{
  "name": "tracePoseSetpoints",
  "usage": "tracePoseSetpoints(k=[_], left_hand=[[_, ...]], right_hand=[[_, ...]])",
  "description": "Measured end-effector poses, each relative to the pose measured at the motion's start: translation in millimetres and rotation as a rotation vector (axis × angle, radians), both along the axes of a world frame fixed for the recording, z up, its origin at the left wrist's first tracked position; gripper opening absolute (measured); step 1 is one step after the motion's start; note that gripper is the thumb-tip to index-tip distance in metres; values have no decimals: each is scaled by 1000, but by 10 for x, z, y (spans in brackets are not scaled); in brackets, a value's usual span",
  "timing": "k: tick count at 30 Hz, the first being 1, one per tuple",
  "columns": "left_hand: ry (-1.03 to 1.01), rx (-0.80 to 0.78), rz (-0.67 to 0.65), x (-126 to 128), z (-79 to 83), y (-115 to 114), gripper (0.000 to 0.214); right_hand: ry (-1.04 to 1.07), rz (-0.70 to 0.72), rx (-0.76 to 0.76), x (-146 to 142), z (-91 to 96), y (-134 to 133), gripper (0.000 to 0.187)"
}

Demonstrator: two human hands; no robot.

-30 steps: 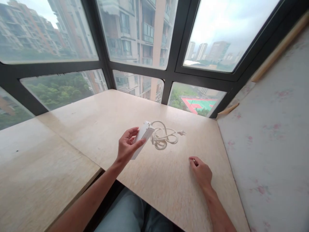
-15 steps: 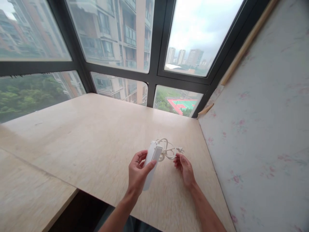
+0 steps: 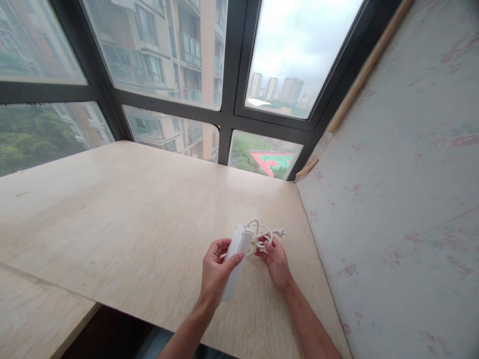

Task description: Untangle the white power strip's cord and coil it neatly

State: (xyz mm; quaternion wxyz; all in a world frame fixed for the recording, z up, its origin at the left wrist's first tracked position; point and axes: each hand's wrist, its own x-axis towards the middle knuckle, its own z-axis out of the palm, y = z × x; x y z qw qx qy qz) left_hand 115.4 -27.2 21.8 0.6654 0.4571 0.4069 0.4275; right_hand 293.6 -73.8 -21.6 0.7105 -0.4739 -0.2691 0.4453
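A long white power strip (image 3: 236, 257) is tilted upright in my left hand (image 3: 218, 269), with the thumb on its near face and the fingers behind its left side. From its upper end comes a bundled white cord (image 3: 257, 229), looped several times. My right hand (image 3: 275, 259) is closed around the lower right loops of that bundle, thumb in front and fingers behind. The cord's plug (image 3: 280, 233) sticks out to the right, above the right hand, with its metal prongs showing.
Below the hands lies a beige marbled countertop (image 3: 130, 209), its front edge stepping at a dark gap (image 3: 112, 329) on the left. Dark-framed windows (image 3: 226, 119) rise behind it. A floral-papered wall (image 3: 392, 209) bounds the right side, with peeling trim (image 3: 309, 169) near the corner.
My right hand has moved left onto the cord loops and closed around them. My left hand keeps its hold on the power strip. The view has shifted slightly right.
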Motion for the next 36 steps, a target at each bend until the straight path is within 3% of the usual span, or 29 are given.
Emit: tracePoseSetpoints(k=[10, 19, 28, 36], left_hand=[[55, 27, -153, -54, 47, 7, 53], [417, 247, -94, -377, 107, 177, 48], [611, 618, -70, -542, -95, 266, 39], [738, 699, -29, -648, -168, 378, 38]], right_hand=[[92, -132, -21, 8, 64, 3, 34], [203, -317, 43, 222, -48, 5, 28], [136, -416, 48, 297, -80, 9, 29], [-27, -359, -31, 231, -24, 4, 30]])
